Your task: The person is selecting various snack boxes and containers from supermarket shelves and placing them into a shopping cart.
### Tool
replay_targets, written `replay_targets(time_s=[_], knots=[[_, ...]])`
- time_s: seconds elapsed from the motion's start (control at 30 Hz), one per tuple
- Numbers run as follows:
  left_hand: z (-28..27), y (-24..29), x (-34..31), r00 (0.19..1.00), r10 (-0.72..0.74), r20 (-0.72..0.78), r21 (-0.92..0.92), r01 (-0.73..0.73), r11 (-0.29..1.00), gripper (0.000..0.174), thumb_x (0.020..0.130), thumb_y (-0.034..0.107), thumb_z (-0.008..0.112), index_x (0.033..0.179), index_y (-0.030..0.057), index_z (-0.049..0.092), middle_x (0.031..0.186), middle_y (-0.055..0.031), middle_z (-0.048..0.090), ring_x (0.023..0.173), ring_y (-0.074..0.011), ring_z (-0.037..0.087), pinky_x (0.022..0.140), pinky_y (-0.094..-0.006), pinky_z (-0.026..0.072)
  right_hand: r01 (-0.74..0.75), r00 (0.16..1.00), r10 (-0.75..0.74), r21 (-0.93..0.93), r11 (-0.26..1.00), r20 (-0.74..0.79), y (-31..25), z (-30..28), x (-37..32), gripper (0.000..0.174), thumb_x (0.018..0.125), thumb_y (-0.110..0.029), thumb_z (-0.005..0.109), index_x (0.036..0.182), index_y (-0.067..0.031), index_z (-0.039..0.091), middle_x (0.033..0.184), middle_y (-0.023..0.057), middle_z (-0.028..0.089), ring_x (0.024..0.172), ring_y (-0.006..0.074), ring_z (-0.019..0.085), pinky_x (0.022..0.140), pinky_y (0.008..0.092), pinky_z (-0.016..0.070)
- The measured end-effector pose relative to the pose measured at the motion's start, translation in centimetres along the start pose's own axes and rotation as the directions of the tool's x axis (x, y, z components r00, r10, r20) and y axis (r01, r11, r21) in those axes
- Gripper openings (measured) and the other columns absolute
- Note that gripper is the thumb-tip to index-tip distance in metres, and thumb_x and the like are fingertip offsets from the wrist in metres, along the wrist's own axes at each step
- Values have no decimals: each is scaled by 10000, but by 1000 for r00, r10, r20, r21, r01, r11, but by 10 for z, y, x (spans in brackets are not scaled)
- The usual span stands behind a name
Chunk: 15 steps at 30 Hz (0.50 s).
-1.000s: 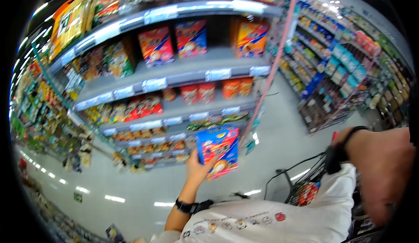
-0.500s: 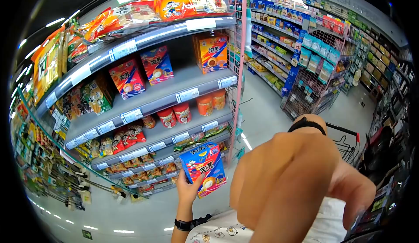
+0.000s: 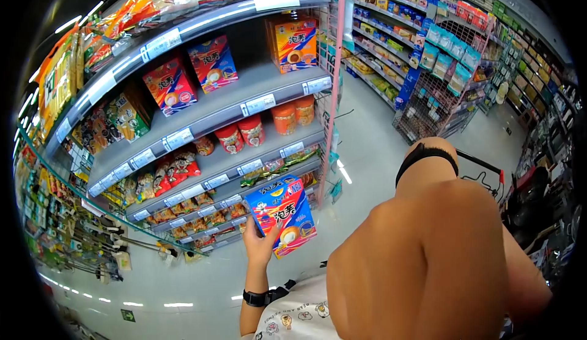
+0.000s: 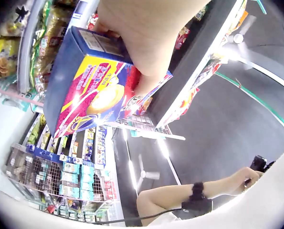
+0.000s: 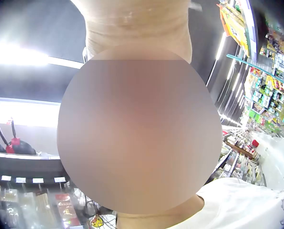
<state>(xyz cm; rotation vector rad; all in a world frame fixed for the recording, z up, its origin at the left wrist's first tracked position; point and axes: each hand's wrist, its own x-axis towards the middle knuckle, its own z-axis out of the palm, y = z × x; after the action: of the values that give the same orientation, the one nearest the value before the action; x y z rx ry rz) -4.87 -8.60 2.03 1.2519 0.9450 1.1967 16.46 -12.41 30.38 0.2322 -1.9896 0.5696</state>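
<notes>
My left hand (image 3: 259,245) grips a box of cream puffs (image 3: 295,208) by its left side, thumb across the printed front. It is blue and pink-red with a puff picture, held tilted below the shelves. In the left wrist view the same box (image 4: 101,98) shows its dark blue side, with the fingers around it. My right hand (image 3: 422,266) is raised very near the head camera and fills the lower right, knuckles toward the view. Its fingertips are hidden there. The left wrist view shows the right hand (image 4: 247,180) against a small black device (image 4: 258,163) by the head; I cannot tell whether it grips this.
On the grey shelf (image 3: 254,78) stand a red box (image 3: 170,87), a blue-red box (image 3: 214,65) and orange boxes (image 3: 296,45). Red jars (image 3: 251,131) and orange jars (image 3: 285,119) sit one level down. A shopping cart (image 3: 483,166) is partly covered by my right arm. Farther back is a wire rack (image 3: 422,117).
My right hand has come from the lower right up and left, close to the head camera. The head view has turned. My left hand still holds the box, now tilted slightly differently.
</notes>
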Motion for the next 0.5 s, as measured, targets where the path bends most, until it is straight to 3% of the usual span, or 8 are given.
replay_targets(time_s=[0.2, 0.3, 0.37, 0.43, 0.5], knots=[[-6, -9, 7, 999, 48, -7, -34, -48, 998, 426, 759, 110, 732, 1095, -8, 498, 1012, -99, 613, 894, -138, 590, 801, -286, 475, -228, 966, 163, 361, 904, 201, 8, 7, -10, 508, 797, -230, 645, 1213, 2, 469, 757, 48, 601, 589, 95, 557, 564, 240, 459], [-7, 7, 12, 993, 107, -47, -128, -112, 985, 418, 779, 101, 708, 1122, -3, 493, 1044, -82, 603, 918, -132, 578, 834, -287, 455, -397, 909, 283, 434, 809, 305, 20, 2, -16, 536, 800, -227, 648, 1242, 6, 453, 755, 42, 600, 589, 81, 558, 568, 232, 456], [-14, 12, 12, 989, 84, -124, -125, -99, 987, 410, 790, 96, 694, 1131, -1, 489, 1049, -78, 600, 919, -133, 576, 835, -289, 454, -522, 846, 439, 308, 795, 302, 30, -8, -31, 556, 801, -225, 649, 1262, 8, 443, 754, 38, 599, 589, 73, 558, 570, 227, 455], [-17, 15, 17, 985, 29, -171, -178, -60, 982, 381, 814, 89, 659, 1140, 1, 483, 1052, -77, 594, 926, -137, 573, 835, -292, 453, -617, 764, 620, -78, 783, 177, 46, -17, -58, 579, 817, -235, 642, 1295, -3, 412, 776, 43, 599, 595, 69, 563, 566, 214, 449], [-13, 19, 19, 980, -42, -197, -298, -19, 954, 393, 836, 109, 624, 1175, -7, 461, 1091, -101, 576, 958, -160, 574, 841, -303, 460, -733, 661, 751, -209, 647, 6, 64, -21, -94, 611, 827, -260, 637, 1319, -12, 373, 880, 75, 598, 616, 89, 576, 571, 229, 460]])
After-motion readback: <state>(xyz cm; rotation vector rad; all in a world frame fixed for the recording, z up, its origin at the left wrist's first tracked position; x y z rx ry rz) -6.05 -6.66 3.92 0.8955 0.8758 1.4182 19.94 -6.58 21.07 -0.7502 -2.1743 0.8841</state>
